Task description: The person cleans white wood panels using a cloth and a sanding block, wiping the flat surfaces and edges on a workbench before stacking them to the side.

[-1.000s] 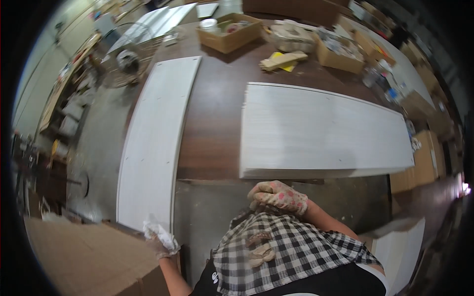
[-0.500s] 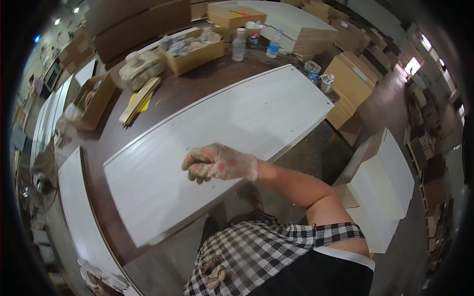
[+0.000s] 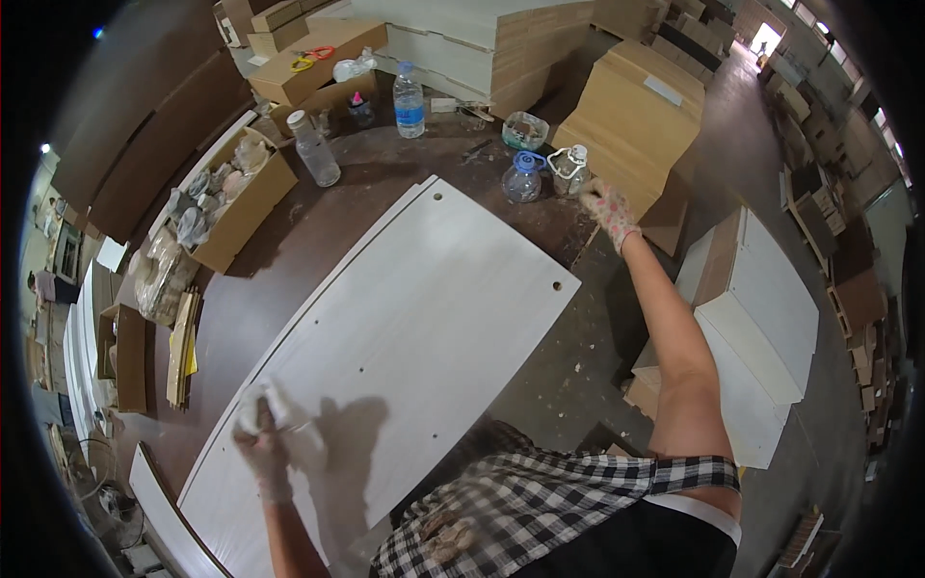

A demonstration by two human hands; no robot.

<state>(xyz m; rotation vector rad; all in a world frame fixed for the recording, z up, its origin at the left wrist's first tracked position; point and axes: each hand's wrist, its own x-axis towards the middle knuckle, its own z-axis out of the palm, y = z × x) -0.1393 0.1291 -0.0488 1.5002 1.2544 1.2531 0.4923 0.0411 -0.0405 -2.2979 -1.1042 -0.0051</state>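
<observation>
A long white panel [image 3: 405, 318] with small dark holes lies across the brown worktable. Over its near left part is my left hand [image 3: 262, 448], gloved and blurred, closed on what looks like a crumpled white cloth [image 3: 281, 409]. My right arm reaches out past the panel's far right corner. My right hand [image 3: 610, 214], in a pale glove with pink dots, has its fingers stretched toward a clear plastic jug with a white handle [image 3: 570, 173]; whether they touch cannot be made out. Beside that jug stands another with a blue cap and handle [image 3: 523, 180].
Behind the jugs is a cut-open clear container [image 3: 525, 130]. A blue-labelled water bottle [image 3: 409, 104], a clear bottle [image 3: 316, 152] and a carton of wrapped parts [image 3: 231, 246] stand farther left. Scissors [image 3: 313, 58] lie on a box. White panels [image 3: 752, 289] are stacked at right.
My right hand has moved from above the panel out to the jugs. My left hand has come in over the panel with the white cloth. The view has turned to the right.
</observation>
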